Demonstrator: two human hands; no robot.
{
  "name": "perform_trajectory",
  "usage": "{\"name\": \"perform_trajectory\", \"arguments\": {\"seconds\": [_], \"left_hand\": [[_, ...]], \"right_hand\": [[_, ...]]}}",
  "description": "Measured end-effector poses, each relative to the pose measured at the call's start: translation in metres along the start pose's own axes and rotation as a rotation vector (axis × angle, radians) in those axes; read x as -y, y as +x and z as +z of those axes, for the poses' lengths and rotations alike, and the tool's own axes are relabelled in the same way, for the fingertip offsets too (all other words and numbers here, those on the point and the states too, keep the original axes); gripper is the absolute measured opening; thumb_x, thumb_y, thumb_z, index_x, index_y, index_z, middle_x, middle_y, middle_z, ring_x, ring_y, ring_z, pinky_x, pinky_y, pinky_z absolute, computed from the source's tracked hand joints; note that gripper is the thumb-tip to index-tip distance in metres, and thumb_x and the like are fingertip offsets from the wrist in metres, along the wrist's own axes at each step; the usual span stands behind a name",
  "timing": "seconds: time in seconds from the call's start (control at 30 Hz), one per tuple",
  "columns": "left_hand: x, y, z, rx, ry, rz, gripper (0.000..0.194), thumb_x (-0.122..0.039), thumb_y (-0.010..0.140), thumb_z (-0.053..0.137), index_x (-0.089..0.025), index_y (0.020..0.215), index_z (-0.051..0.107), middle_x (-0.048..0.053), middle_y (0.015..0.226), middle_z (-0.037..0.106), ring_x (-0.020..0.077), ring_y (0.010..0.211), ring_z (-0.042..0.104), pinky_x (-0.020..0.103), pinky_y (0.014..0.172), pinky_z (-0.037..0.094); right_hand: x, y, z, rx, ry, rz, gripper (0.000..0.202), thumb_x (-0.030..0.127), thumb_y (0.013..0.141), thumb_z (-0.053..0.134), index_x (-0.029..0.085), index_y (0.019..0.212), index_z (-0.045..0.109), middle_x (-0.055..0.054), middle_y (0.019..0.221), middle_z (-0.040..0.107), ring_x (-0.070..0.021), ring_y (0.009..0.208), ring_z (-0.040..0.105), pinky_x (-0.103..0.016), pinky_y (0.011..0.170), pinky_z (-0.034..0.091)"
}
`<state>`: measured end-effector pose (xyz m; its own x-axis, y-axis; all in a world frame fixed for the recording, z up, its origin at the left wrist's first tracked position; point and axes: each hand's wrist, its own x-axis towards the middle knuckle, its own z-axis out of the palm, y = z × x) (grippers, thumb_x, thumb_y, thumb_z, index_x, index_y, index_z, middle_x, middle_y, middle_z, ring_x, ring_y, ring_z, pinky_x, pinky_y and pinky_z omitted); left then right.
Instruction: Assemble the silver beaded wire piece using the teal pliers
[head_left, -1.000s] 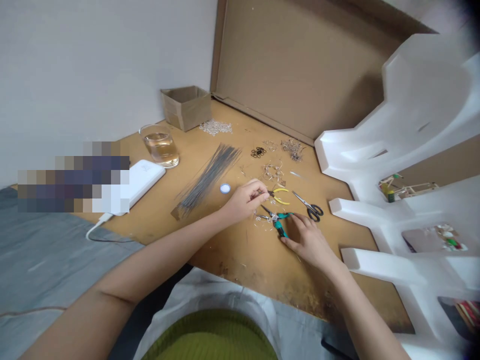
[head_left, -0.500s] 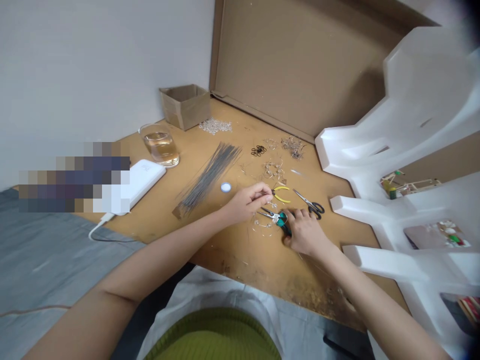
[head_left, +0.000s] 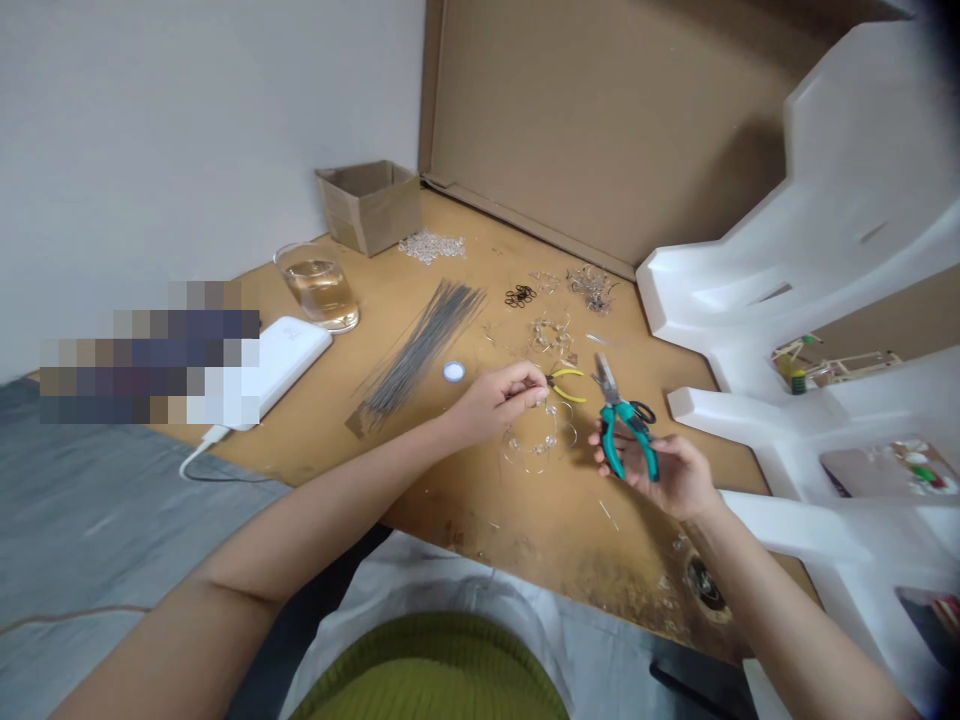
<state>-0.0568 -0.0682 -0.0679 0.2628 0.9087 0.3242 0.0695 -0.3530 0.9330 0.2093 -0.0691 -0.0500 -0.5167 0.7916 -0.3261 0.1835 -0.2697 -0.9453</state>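
Note:
My left hand [head_left: 510, 396] is closed in a pinch at the top of a looped wire piece with clear beads [head_left: 541, 448], which hangs just over or rests on the table; I cannot tell which. My right hand [head_left: 679, 478] is turned palm up around teal-handled pliers [head_left: 610, 425], their jaws pointing away from me and their handles spread. Behind the left fingertips lie yellow-handled pliers [head_left: 571, 388], partly hidden. Scissors with black handles [head_left: 643, 411] are mostly covered by the teal pliers.
Grey wire lengths [head_left: 424, 350] lie left of centre, near a small white round dish [head_left: 453, 372]. Farther back are clear beads [head_left: 431, 246], a cardboard box [head_left: 369, 208], a glass of amber liquid [head_left: 319, 288] and black rings [head_left: 520, 297]. White moulded foam [head_left: 720, 410] borders the right side.
My right hand has lifted the teal pliers off the beaded wire, moved right and turned palm up, so the jaws now point away. The left hand has barely moved.

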Motion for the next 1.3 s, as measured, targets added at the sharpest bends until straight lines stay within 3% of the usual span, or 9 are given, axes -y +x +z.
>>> {"name": "perform_trajectory", "arguments": {"seconds": [0.07, 0.13, 0.23, 0.33, 0.5, 0.63, 0.87, 1.3], "left_hand": [[0.002, 0.001, -0.001, 0.017, -0.033, -0.037, 0.018, -0.034, 0.083, 0.049, -0.016, 0.081, 0.050, -0.003, 0.067, 0.048, 0.0066, 0.056, 0.042, 0.019, 0.054, 0.033], [0.004, 0.001, -0.001, 0.038, -0.021, -0.055, 0.018, -0.034, 0.083, 0.049, -0.016, 0.081, 0.050, -0.003, 0.066, 0.048, 0.0068, 0.056, 0.042, 0.019, 0.053, 0.033], [0.005, 0.002, -0.004, 0.023, 0.130, -0.031, 0.017, -0.033, 0.084, 0.048, -0.016, 0.081, 0.052, -0.004, 0.061, 0.047, 0.0066, 0.053, 0.039, 0.019, 0.052, 0.031], [0.005, 0.002, -0.007, -0.033, 0.330, 0.070, 0.014, -0.028, 0.084, 0.048, -0.016, 0.080, 0.054, -0.004, 0.062, 0.048, 0.0068, 0.054, 0.039, 0.020, 0.054, 0.031], [0.005, 0.001, -0.008, -0.014, 0.457, 0.195, 0.013, -0.024, 0.086, 0.046, -0.016, 0.082, 0.056, -0.001, 0.071, 0.055, 0.0080, 0.061, 0.046, 0.020, 0.059, 0.034], [0.005, 0.000, -0.008, 0.018, 0.494, 0.254, 0.015, -0.023, 0.087, 0.045, -0.015, 0.083, 0.057, 0.000, 0.074, 0.057, 0.0084, 0.064, 0.049, 0.020, 0.061, 0.035], [0.002, -0.001, -0.009, 0.092, 0.483, 0.289, 0.016, -0.023, 0.088, 0.045, -0.016, 0.084, 0.059, 0.001, 0.077, 0.059, 0.0082, 0.067, 0.052, 0.019, 0.063, 0.036], [-0.002, 0.001, -0.009, 0.086, 0.300, 0.243, 0.012, -0.021, 0.084, 0.052, -0.015, 0.080, 0.061, 0.000, 0.072, 0.059, 0.0067, 0.061, 0.048, 0.019, 0.059, 0.036]], "right_hand": [[0.007, -0.006, 0.003, 0.064, 0.132, -0.036, 0.057, 0.046, 0.070, 0.033, 0.018, 0.116, 0.049, -0.013, 0.101, 0.061, -0.0224, 0.077, 0.060, -0.037, 0.066, 0.047], [0.016, -0.011, 0.008, 0.055, 0.041, -0.040, 0.051, 0.044, 0.071, 0.039, 0.019, 0.114, 0.050, -0.011, 0.100, 0.061, -0.0209, 0.074, 0.059, -0.035, 0.063, 0.047], [0.032, -0.019, 0.017, -0.049, -0.446, -0.033, 0.035, 0.034, 0.071, 0.052, 0.020, 0.103, 0.056, -0.005, 0.088, 0.062, -0.0175, 0.070, 0.056, -0.030, 0.062, 0.044], [0.046, -0.027, 0.022, -0.125, -0.936, -0.038, 0.028, 0.026, 0.071, 0.053, 0.021, 0.098, 0.060, 0.000, 0.074, 0.060, -0.0152, 0.063, 0.053, -0.027, 0.059, 0.041], [0.057, -0.033, 0.029, -0.237, -1.391, -0.114, 0.037, 0.027, 0.070, 0.053, 0.025, 0.105, 0.062, 0.000, 0.072, 0.065, -0.0166, 0.060, 0.058, -0.025, 0.055, 0.038], [0.059, -0.030, 0.036, -0.305, -1.640, -0.093, 0.034, 0.032, 0.072, 0.051, 0.026, 0.104, 0.062, -0.002, 0.077, 0.067, -0.0193, 0.063, 0.062, -0.026, 0.052, 0.036], [0.064, -0.027, 0.034, -0.243, -1.732, -0.137, 0.037, 0.029, 0.073, 0.050, 0.026, 0.109, 0.061, -0.003, 0.085, 0.069, -0.0208, 0.070, 0.064, -0.027, 0.055, 0.039], [0.064, -0.033, 0.024, -0.213, -1.740, -0.242, 0.045, 0.023, 0.070, 0.050, 0.024, 0.114, 0.059, -0.004, 0.092, 0.069, -0.0216, 0.073, 0.065, -0.029, 0.060, 0.046]]}}
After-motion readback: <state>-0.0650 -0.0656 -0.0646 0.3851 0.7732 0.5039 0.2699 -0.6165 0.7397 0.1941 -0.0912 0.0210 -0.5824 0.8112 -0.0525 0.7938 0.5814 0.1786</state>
